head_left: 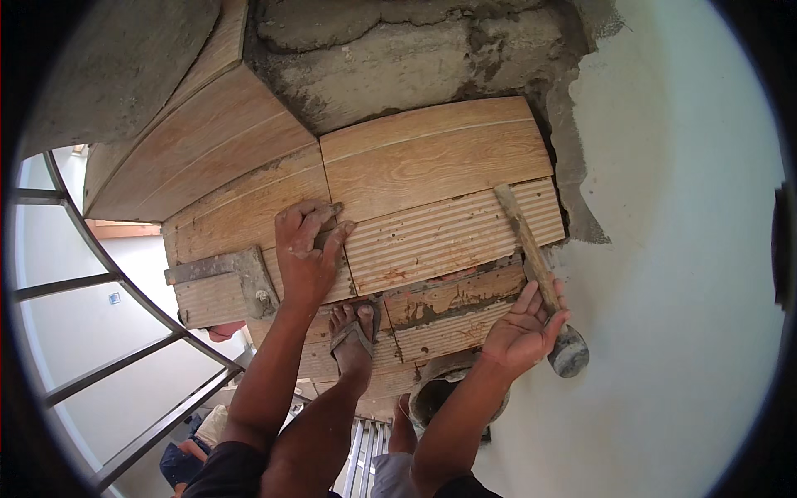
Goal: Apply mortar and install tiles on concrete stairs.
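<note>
My left hand (305, 251) rests at the seam between the wood-look stair tiles, thumb and fingers apart and smeared with mortar. No held thing shows in it. Right beside it lies a wood-grain tile (436, 158), with a ribbed tread tile (448, 236) along its near edge. A mallet (531, 249) is in my right hand (525, 328), palm turned up and fingers around the handle. Its dark round head hangs below the hand near the white wall, and the handle's end lies over the ribbed tile.
A mortar-coated trowel or flat metal tool (224, 274) lies on the left tread. My sandalled foot (353, 332) stands on a lower step, near a bucket (427, 398). A metal railing (116, 282) runs at left; raw concrete (390, 66) is above. Another person (195, 452) shows at lower left.
</note>
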A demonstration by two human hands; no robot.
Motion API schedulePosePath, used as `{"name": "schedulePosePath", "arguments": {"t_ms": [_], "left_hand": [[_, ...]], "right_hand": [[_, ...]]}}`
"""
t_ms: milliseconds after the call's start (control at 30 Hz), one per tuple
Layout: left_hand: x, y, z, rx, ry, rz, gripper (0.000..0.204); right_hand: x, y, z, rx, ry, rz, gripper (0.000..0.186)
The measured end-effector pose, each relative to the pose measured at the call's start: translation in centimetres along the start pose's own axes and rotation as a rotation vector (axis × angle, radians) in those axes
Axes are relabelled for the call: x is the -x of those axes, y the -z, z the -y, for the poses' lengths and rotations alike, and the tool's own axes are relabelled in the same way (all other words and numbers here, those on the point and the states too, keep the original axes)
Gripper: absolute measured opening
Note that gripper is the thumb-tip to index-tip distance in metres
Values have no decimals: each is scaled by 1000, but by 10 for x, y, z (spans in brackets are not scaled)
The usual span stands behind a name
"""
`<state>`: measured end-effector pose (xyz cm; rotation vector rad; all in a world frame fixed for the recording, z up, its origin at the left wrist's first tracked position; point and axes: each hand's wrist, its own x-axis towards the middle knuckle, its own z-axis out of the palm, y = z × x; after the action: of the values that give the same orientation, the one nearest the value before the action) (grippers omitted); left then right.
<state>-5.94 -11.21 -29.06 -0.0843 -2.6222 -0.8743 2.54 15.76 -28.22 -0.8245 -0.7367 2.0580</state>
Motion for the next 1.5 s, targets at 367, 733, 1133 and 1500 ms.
{"name": "schedulePosePath", "arguments": {"t_ms": [367,733,1133,1500], "left_hand": [[-3,3,11,76,-19,46,17],[2,11,26,151,-58,97,23],[-2,14,18,154,-2,138,19],[-7,18,17,88,-8,170,18]], "right_hand": [[5,-18,-2,137,-10,81,56],[53,-39,66,410,-167,703,51],[57,-34,34,289,52,177,45],[11,-16,60,404,204,330,55]]}}
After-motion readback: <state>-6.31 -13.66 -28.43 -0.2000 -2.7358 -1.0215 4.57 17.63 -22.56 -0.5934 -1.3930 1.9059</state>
